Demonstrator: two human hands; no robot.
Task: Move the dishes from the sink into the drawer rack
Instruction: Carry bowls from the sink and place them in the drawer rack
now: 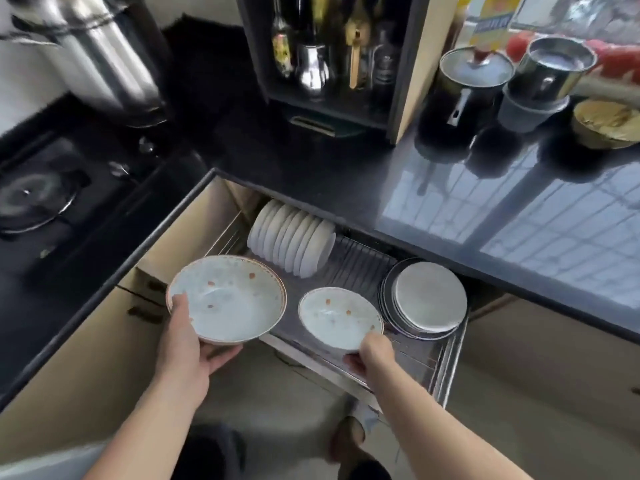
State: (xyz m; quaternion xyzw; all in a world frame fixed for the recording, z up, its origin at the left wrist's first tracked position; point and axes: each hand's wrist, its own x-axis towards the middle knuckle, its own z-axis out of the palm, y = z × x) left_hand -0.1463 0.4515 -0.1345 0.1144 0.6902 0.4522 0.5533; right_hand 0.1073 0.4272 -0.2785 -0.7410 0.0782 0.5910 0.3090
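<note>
My left hand (188, 344) grips the near rim of a large white bowl (228, 299) with orange specks, held above the left front of the open drawer rack (356, 261). My right hand (370, 353) pinches the near edge of a smaller white bowl (337, 317) of the same pattern, low over the rack's front middle. A row of white plates (292, 237) stands on edge at the rack's back left. A stack of flat round plates (427, 299) fills its right side. The sink is out of view.
A dark glossy counter (485, 209) overhangs the drawer, bearing pots (467, 84) and a metal tin (554, 67). A gas stove (38, 199) lies at the left. A shelf with bottles (329, 57) stands behind. The drawer's metal front rail (322, 365) is by my right hand.
</note>
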